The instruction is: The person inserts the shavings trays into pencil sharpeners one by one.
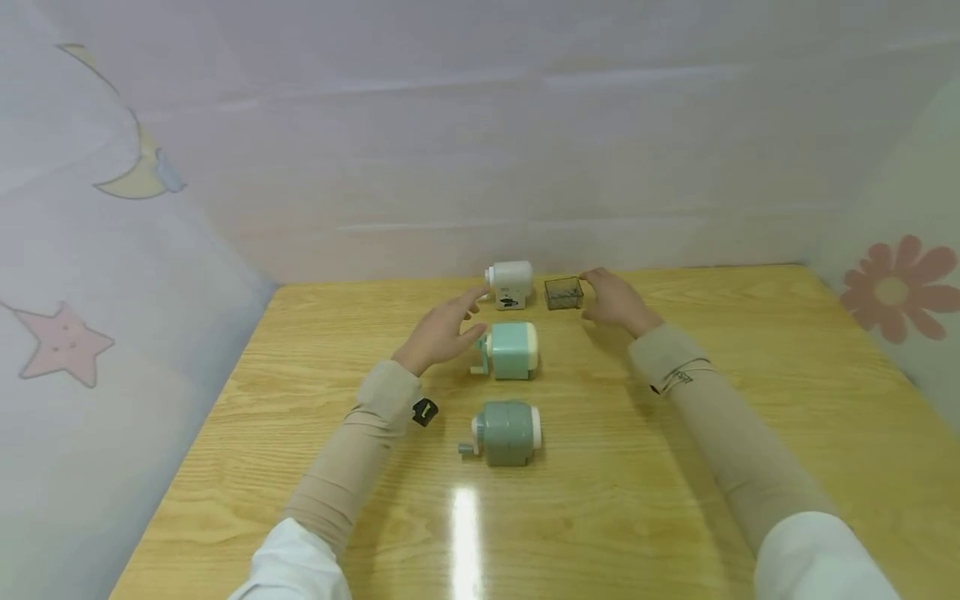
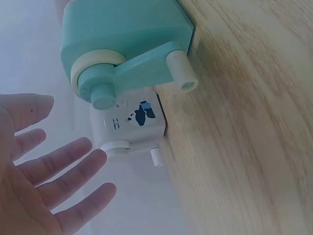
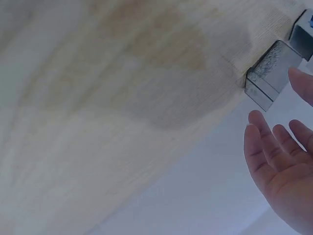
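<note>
Left hand point(image 1: 442, 332): fingers extended and spread, nothing grasped; index finger reaches to the crank side of the white sharpener point(image 1: 513, 279), contact undetermined. Right hand point(image 1: 617, 302): fingers loosely bent and parted, nothing gripped, poised at the right side of the clear tray point(image 1: 563, 305); contact undetermined. Tray stands just right of the white sharpener, near the table's point(image 1: 637, 467) far edge; fine specks inside, too small to identify. Nearer: teal sharpener point(image 1: 512, 350), then grey-green sharpener point(image 1: 507, 433).

Sharpeners point(image 1: 512, 350) — smooth plastic; tabletop point(image 1: 637, 467) — glossy, wood-grained.
</note>
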The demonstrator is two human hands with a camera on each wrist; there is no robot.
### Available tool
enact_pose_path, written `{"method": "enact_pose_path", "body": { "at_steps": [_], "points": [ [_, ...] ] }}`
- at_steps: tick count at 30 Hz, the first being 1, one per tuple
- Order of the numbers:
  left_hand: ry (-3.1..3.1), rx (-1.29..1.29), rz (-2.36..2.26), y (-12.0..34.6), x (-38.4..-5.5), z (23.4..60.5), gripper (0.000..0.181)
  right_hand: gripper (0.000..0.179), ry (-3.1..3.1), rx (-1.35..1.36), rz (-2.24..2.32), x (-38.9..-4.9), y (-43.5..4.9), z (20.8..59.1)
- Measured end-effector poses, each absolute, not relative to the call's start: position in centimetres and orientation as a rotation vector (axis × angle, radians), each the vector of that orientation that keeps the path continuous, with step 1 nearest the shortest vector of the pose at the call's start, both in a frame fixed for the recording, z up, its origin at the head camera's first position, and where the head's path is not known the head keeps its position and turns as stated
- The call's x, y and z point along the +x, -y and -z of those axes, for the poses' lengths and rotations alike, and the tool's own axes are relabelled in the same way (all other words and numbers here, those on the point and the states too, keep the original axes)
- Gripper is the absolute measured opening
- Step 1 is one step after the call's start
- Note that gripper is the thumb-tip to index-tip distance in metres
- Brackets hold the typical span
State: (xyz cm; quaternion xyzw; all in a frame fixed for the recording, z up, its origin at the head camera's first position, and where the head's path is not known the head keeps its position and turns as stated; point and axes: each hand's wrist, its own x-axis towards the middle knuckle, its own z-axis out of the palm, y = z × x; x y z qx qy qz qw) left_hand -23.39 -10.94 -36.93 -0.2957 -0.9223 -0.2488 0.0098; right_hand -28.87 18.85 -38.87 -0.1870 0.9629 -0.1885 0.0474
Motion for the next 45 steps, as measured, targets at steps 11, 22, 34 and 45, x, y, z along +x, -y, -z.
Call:
{"method": "enact_pose_path", "body": {
  "at_steps": [11,22,34,45],
  "points": [
    [2.918,-0.904,0.763,10.9,-22.7,37.3,0.056,0.065,-2.876,-0.527,0.414,-30.5,-18.5,39.4],
    [2.947,-0.932,0.686,10.5,-23.1,37.8,0.053,0.060,-2.866,-0.464,0.386,-30.4,-19.1,40.0],
    [2.927,-0.877,0.630,9.0,-25.8,37.6,0.049,0.055,-2.891,-0.469,0.284,-29.9,-19.4,39.6],
    [3.009,-0.833,0.519,7.3,-28.6,37.2,0.051,0.052,-2.922,-0.478,0.275,-29.6,-19.0,39.8]
  ]
}}
